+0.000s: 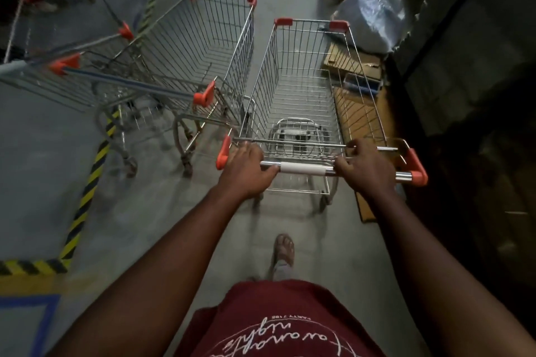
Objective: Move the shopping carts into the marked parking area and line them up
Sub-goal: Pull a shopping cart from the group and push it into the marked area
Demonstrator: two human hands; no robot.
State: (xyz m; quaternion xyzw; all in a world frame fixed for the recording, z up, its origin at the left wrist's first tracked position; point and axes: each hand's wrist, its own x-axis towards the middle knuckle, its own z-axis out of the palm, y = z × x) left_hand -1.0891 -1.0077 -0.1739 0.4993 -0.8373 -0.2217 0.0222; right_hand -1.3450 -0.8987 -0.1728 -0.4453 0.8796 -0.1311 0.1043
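Step in hand: pushing one shopping cart into the bay beside the carts already there.

Concrete floor (pixel 162 211), grey, carries a run of yellow-black hazard tape (pixel 87 191) that goes up from a corner at lower left toward the parked carts; this looks like the bay's edge.

Pushed cart (pixel 301 90): empty wire basket, orange corner caps, directly ahead, on the right of the tape line so likely inside the marking. Its right side runs close along flattened cardboard (pixel 353 66) on the floor, with a dark wall or stack just beyond.

Parked cart (pixel 203 55) sits just left of it, roughly parallel, baskets near but gap at the rim visible. A third cart (pixel 43 72) at far left is blurred and angled across; can't tell if it's nested.

White plastic bag (pixel 374 11) lies beyond the cardboard, ahead on the right.

Handle bar (pixel 301 168) chrome with a white sleeve. Left hand (pixel 246 168) wraps it near the orange end cap, right hand (pixel 365 166) wraps it toward the other end, fingers curled over.

Next, probably: roll straight forward until front rims match the neighbour, hold parallel, avoid snagging cardboard, then release.
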